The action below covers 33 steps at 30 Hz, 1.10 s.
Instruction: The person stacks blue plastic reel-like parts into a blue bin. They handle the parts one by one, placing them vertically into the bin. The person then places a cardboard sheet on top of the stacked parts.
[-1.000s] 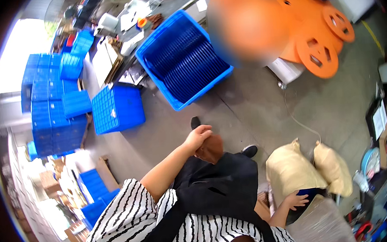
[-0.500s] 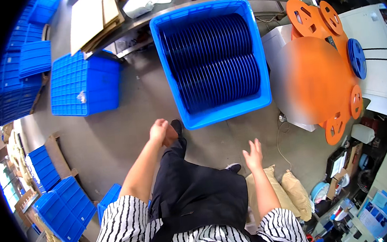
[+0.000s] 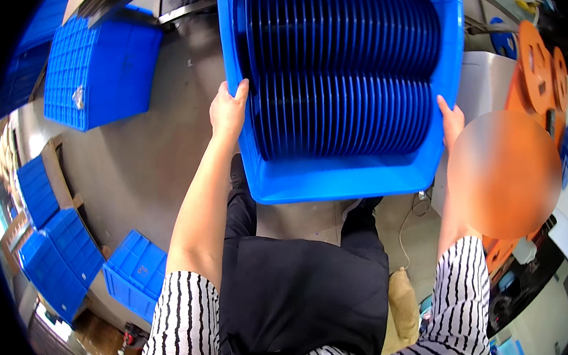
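A large blue plastic bin (image 3: 337,176) is in front of me, holding two rows of thin dark blue discs (image 3: 349,115) stood on edge. On the bin's left side my left hand (image 3: 228,112) grips the rim, its thumb over the edge and the other fingers mostly hidden outside the wall. My right hand (image 3: 452,123) is closed on the right side, with the thumb showing at the rim and its remaining fingers largely out of sight. Both forearms reach forward, one along each side of the bin. Whether its base rests on something cannot be seen.
Another blue crate (image 3: 99,72) stands at the far left. Orange cut-out discs (image 3: 534,67) are at the right, partly behind a blurred round patch. Paper-like sacks (image 3: 402,301) lie near my right foot. More blue crates (image 3: 134,269) are at the lower left.
Both hands, empty and apart from the bin before, have moved forward onto its two sides. The bin now appears larger and closer, and the whole view has shifted.
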Each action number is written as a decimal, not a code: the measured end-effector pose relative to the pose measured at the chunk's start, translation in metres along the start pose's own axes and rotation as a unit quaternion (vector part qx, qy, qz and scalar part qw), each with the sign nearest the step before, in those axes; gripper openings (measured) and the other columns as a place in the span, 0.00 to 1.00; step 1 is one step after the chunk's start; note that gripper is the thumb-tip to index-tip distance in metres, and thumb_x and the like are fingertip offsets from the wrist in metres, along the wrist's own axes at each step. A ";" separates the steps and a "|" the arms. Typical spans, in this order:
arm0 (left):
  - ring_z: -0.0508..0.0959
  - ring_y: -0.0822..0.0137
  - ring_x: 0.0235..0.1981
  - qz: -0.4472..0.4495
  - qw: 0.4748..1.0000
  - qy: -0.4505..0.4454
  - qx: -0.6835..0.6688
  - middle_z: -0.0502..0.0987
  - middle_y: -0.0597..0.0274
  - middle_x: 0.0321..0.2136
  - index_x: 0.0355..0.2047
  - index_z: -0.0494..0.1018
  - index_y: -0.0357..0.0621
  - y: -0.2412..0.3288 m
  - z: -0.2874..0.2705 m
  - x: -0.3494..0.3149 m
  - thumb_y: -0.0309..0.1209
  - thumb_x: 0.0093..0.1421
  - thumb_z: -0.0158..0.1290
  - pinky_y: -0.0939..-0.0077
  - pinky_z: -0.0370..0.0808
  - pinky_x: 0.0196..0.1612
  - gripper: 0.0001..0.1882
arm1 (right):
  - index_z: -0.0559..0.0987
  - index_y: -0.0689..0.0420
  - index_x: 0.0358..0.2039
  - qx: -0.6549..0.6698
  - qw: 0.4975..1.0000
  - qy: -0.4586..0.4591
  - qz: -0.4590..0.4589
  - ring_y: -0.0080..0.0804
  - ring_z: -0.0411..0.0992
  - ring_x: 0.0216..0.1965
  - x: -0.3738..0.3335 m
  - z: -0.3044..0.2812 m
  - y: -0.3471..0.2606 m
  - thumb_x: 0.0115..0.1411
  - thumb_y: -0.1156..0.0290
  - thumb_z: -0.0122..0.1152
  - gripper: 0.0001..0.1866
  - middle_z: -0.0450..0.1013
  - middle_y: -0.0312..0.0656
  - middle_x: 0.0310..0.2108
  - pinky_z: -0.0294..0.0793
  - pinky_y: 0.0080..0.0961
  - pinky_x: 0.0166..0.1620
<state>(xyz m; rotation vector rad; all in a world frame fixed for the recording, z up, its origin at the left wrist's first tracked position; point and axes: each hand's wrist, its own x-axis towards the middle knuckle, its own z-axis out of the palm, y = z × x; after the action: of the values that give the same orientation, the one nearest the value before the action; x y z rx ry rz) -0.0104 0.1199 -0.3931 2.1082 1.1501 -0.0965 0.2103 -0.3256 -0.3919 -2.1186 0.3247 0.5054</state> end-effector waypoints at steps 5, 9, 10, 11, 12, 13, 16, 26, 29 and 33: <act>0.80 0.51 0.41 -0.010 0.997 0.010 -0.070 0.81 0.49 0.34 0.43 0.76 0.42 -0.035 0.010 -0.033 0.49 0.62 0.51 0.62 0.74 0.45 0.23 | 0.72 0.67 0.57 0.024 0.998 0.025 -0.045 0.35 0.70 0.55 -0.037 0.002 0.085 0.63 0.66 0.60 0.25 0.73 0.47 0.54 0.64 0.30 0.61; 0.80 0.49 0.39 -0.020 0.999 0.048 -0.011 0.80 0.47 0.36 0.42 0.77 0.42 -0.075 0.022 -0.069 0.52 0.61 0.52 0.59 0.74 0.42 0.24 | 0.77 0.65 0.50 -0.096 0.985 0.136 -0.035 0.38 0.77 0.45 -0.081 0.028 0.095 0.66 0.59 0.57 0.22 0.79 0.49 0.44 0.72 0.33 0.52; 0.79 0.47 0.39 -0.027 0.999 0.036 0.022 0.80 0.47 0.35 0.41 0.77 0.42 -0.073 0.022 -0.068 0.53 0.61 0.52 0.58 0.74 0.42 0.25 | 0.77 0.64 0.49 -0.205 0.962 0.175 -0.030 0.45 0.78 0.43 -0.069 0.039 0.065 0.67 0.52 0.54 0.25 0.79 0.53 0.42 0.73 0.36 0.49; 0.79 0.46 0.39 -0.032 0.998 0.023 0.055 0.80 0.46 0.34 0.40 0.77 0.41 -0.072 0.018 -0.072 0.55 0.61 0.51 0.56 0.74 0.41 0.26 | 0.77 0.63 0.49 -0.200 0.968 0.151 -0.021 0.51 0.76 0.45 -0.073 0.030 0.074 0.66 0.49 0.52 0.28 0.78 0.55 0.43 0.72 0.39 0.49; 0.78 0.45 0.37 -0.014 0.994 0.075 0.073 0.79 0.46 0.32 0.37 0.77 0.42 -0.093 0.027 -0.081 0.56 0.61 0.50 0.54 0.74 0.40 0.26 | 0.77 0.63 0.49 -0.209 0.966 0.149 -0.032 0.51 0.76 0.46 -0.070 0.028 0.083 0.66 0.48 0.53 0.28 0.78 0.55 0.44 0.72 0.39 0.50; 0.78 0.46 0.36 -0.016 0.995 0.040 0.091 0.79 0.48 0.31 0.37 0.76 0.44 -0.079 0.026 -0.084 0.56 0.62 0.48 0.53 0.74 0.40 0.26 | 0.77 0.62 0.49 -0.217 0.963 0.155 -0.041 0.51 0.76 0.47 -0.069 0.024 0.096 0.66 0.48 0.53 0.28 0.77 0.54 0.44 0.72 0.39 0.51; 0.79 0.47 0.36 -0.052 0.994 0.009 0.096 0.80 0.50 0.31 0.39 0.76 0.45 -0.082 0.030 -0.092 0.56 0.62 0.48 0.55 0.75 0.40 0.26 | 0.73 0.62 0.54 -0.257 0.953 0.162 -0.014 0.52 0.74 0.49 -0.073 0.028 0.104 0.65 0.47 0.53 0.30 0.76 0.55 0.47 0.71 0.39 0.53; 0.78 0.50 0.44 -0.063 0.993 0.093 -0.029 0.79 0.53 0.41 0.43 0.76 0.47 -0.076 0.021 -0.063 0.51 0.67 0.43 0.58 0.74 0.45 0.22 | 0.59 0.51 0.67 -0.482 0.820 0.186 -0.247 0.53 0.44 0.71 -0.083 0.066 0.041 0.55 0.60 0.65 0.41 0.48 0.53 0.70 0.44 0.52 0.69; 0.78 0.50 0.43 -0.106 0.985 0.084 -0.107 0.79 0.55 0.41 0.43 0.75 0.47 -0.038 0.012 -0.014 0.50 0.69 0.39 0.57 0.74 0.45 0.23 | 0.69 0.45 0.60 -0.549 0.770 0.154 -0.288 0.49 0.43 0.72 -0.057 0.067 0.011 0.55 0.65 0.65 0.31 0.46 0.42 0.71 0.44 0.58 0.68; 0.78 0.51 0.41 -0.066 0.989 0.129 0.041 0.79 0.57 0.40 0.42 0.75 0.48 -0.022 0.033 0.010 0.54 0.69 0.35 0.57 0.74 0.42 0.26 | 0.79 0.47 0.39 -0.603 0.725 0.127 -0.309 0.45 0.43 0.72 -0.015 0.066 -0.017 0.55 0.73 0.61 0.10 0.48 0.35 0.72 0.43 0.61 0.67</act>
<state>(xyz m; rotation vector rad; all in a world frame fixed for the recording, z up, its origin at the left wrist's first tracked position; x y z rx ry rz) -0.0121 0.1137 -0.4334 2.1615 1.4610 0.0719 0.1891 -0.2604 -0.4061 -3.3278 -0.8165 -0.0736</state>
